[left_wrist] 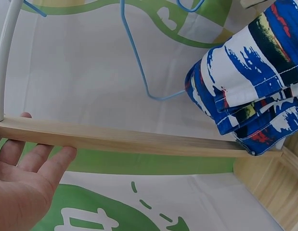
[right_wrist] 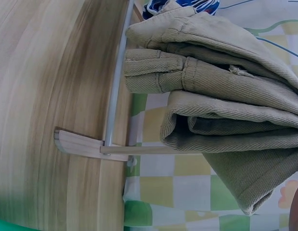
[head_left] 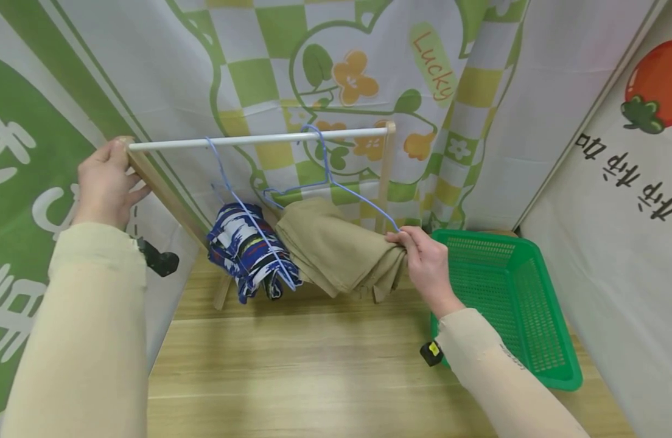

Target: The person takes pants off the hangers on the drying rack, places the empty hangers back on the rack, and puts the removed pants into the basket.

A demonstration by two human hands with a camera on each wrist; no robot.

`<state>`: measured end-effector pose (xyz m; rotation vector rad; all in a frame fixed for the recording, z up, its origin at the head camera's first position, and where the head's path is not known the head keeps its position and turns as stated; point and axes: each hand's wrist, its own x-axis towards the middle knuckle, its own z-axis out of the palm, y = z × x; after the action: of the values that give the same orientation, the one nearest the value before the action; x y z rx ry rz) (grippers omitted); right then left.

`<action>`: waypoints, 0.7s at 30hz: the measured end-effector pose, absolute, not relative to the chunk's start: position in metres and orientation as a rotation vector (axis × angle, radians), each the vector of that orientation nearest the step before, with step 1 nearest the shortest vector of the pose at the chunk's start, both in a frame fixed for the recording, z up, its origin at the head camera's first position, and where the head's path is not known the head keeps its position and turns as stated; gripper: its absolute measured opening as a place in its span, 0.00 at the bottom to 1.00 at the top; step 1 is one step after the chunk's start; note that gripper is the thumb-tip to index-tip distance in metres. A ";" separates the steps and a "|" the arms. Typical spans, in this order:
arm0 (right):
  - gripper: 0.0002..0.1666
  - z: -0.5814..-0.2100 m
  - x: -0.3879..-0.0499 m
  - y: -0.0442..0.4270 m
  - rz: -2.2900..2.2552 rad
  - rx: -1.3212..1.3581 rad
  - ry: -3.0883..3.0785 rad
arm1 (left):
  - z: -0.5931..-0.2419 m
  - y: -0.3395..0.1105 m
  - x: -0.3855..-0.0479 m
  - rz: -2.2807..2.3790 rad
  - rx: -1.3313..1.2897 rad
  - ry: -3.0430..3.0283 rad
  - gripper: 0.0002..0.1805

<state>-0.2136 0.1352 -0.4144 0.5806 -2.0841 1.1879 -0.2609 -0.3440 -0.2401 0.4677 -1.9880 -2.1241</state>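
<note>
A small clothes rack has a white top rail [head_left: 254, 139] and wooden side posts [left_wrist: 139, 141]. At its upper left corner my left hand [head_left: 105, 185] grips the wood, fingers around the post. Khaki trousers [head_left: 341, 246] hang folded over a blue hanger [head_left: 360, 198] hooked on the rail. My right hand [head_left: 428, 264] pinches the right end of that hanger and the cloth there. The right wrist view shows the trousers' folded layers [right_wrist: 226, 108], with only a sliver of the hand. Left of them, a blue-and-white patterned garment [head_left: 243, 243] hangs on another blue hanger [head_left: 224, 173].
A green plastic basket [head_left: 552, 292] stands on the wooden tabletop [head_left: 314, 371] to the right of the rack. Behind the rack hangs a checked curtain [head_left: 292, 30]. Printed white panels [head_left: 615, 243] flank both sides.
</note>
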 end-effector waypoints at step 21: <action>0.08 -0.410 -0.212 0.135 1.197 0.564 -2.076 | -0.240 -0.342 -0.261 -2.101 0.450 -2.005 0.24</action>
<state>-0.2120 0.1354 -0.4103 0.5637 -2.0759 1.1968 -0.2606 -0.3425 -0.2396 0.4500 -2.0054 -2.1006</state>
